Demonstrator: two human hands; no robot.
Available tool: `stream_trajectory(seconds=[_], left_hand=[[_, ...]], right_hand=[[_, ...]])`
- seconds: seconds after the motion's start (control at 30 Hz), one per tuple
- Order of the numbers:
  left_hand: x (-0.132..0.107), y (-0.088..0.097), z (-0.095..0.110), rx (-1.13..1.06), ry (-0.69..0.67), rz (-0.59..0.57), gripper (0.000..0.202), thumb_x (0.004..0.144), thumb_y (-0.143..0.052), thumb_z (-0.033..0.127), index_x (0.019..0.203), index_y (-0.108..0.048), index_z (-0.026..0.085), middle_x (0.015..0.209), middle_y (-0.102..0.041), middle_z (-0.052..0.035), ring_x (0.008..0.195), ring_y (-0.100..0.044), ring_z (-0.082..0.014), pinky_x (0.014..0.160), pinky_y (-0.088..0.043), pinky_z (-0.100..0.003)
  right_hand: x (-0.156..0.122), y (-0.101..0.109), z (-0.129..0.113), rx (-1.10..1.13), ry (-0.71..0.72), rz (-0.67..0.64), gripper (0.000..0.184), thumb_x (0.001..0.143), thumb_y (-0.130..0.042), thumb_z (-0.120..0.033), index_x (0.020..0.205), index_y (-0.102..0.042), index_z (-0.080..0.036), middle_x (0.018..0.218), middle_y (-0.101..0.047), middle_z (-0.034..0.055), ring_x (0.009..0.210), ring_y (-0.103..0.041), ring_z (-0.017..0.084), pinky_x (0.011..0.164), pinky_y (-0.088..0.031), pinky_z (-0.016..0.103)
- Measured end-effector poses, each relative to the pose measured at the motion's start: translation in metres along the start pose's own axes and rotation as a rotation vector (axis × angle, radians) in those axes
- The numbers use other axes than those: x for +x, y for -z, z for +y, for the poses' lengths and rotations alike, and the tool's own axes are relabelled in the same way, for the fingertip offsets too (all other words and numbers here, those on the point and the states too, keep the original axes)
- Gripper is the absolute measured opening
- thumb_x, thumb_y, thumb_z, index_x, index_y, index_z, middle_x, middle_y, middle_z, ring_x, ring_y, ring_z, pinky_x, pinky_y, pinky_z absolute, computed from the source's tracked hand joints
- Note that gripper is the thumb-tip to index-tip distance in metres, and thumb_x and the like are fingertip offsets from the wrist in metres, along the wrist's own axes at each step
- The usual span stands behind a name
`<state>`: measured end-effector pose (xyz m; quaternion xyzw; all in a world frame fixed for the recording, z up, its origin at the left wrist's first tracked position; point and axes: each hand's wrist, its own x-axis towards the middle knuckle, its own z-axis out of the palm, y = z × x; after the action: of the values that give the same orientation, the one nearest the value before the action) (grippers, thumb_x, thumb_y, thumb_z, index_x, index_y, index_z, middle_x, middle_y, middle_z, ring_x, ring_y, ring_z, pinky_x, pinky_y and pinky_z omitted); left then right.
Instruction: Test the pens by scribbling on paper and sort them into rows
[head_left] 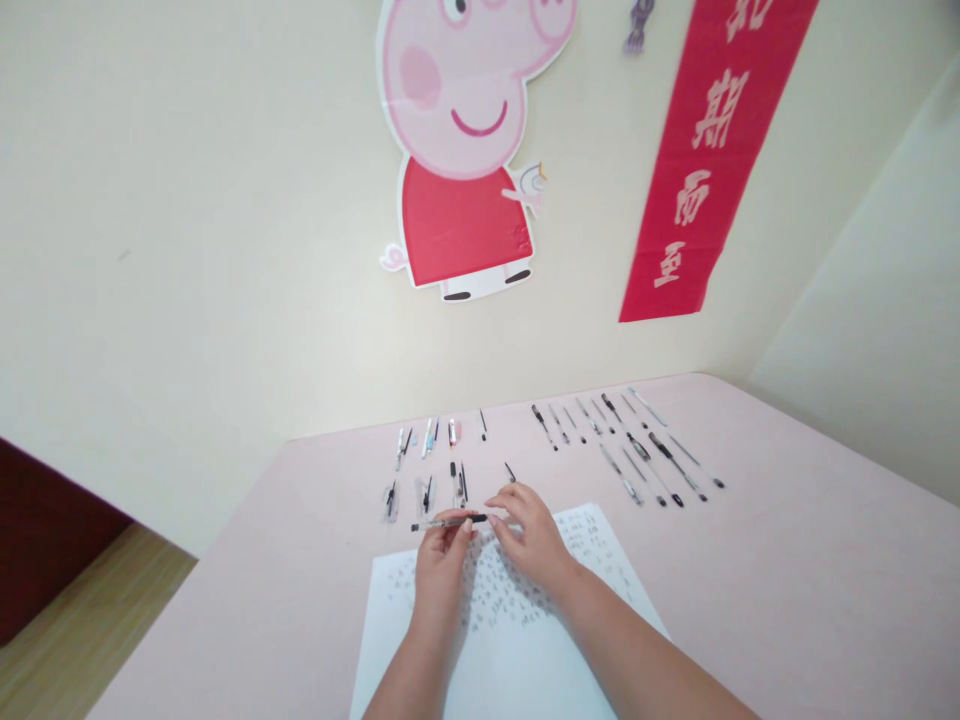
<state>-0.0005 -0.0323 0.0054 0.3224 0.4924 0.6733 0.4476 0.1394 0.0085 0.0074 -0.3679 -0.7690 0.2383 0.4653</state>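
Observation:
A clear-barrelled pen with a black end [439,523] lies crosswise in my left hand [442,560], pinched between thumb and fingers above a sheet of paper [517,660]. My right hand [534,540] is at the pen's black end, its thumb and forefinger apart; whether the thumb touches the pen is hard to tell. Rows of small handwritten marks cover the upper part of the paper, and both forearms cross over it. Just beyond my right hand lies a short black pen part [510,470], partly hidden by the fingers.
Two rows of pens and refills [630,455] lie at the back right of the pink table [787,560]. Further left are smaller groups of pen parts [427,438], some in clear wrappers [390,502]. Behind stands a wall with a cartoon pig cutout [469,225] and a red banner [697,190].

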Motion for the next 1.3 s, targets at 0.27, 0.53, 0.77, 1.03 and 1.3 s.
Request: stream_trajectory(seconds=[0.27,0.53,0.77,1.03,1.3], left_hand=[[0.002,0.003,0.002,0.187,-0.205,-0.037,0.011,0.061,-0.078,0.015,0.071,-0.073,0.019,0.082,-0.067,-0.0056,0.085,-0.06,-0.0173,0.083,-0.045,-0.024],[0.004,0.007,-0.008,0.364,-0.25,-0.161,0.024,0.069,-0.07,0.025,0.093,-0.07,0.02,0.092,-0.067,-0.0075,0.087,-0.062,-0.0205,0.075,-0.051,-0.034],[0.003,0.006,-0.012,0.3,-0.109,-0.13,0.037,0.07,-0.066,0.025,0.106,-0.062,0.022,0.093,-0.065,-0.0053,0.081,-0.062,-0.0155,0.069,-0.052,-0.029],[0.007,0.01,-0.018,0.371,-0.082,-0.11,0.031,0.07,-0.062,0.021,0.1,-0.062,0.017,0.089,-0.066,-0.0063,0.076,-0.061,-0.0149,0.071,-0.049,-0.03],[0.008,0.009,-0.022,0.319,-0.027,-0.113,0.028,0.07,-0.063,0.026,0.096,-0.063,0.017,0.089,-0.066,-0.0066,0.075,-0.061,-0.0154,0.07,-0.048,-0.029]], right_hand=[[-0.001,-0.003,-0.004,-0.245,0.078,-0.073,0.019,0.084,-0.057,-0.019,0.1,-0.066,-0.02,0.084,-0.059,0.0065,0.081,-0.052,0.021,0.073,-0.041,0.033],[-0.001,-0.005,-0.002,-0.265,0.045,-0.052,0.012,0.081,-0.055,-0.011,0.083,-0.064,-0.019,0.075,-0.058,0.0036,0.076,-0.052,0.019,0.07,-0.04,0.03],[0.0,0.0,0.006,-0.041,-0.189,0.125,0.008,0.081,-0.05,-0.018,0.08,-0.058,-0.018,0.074,-0.059,0.0026,0.069,-0.054,0.016,0.067,-0.041,0.028],[-0.018,0.011,-0.017,0.362,-0.456,0.043,0.021,0.082,-0.05,-0.039,0.074,-0.052,-0.02,0.058,-0.051,-0.0023,0.055,-0.049,0.013,0.054,-0.039,0.024],[-0.057,0.013,-0.029,0.387,-0.52,-0.332,0.003,0.073,-0.055,-0.02,0.073,-0.057,-0.018,0.061,-0.054,-0.0023,0.056,-0.05,0.011,0.055,-0.038,0.022]])
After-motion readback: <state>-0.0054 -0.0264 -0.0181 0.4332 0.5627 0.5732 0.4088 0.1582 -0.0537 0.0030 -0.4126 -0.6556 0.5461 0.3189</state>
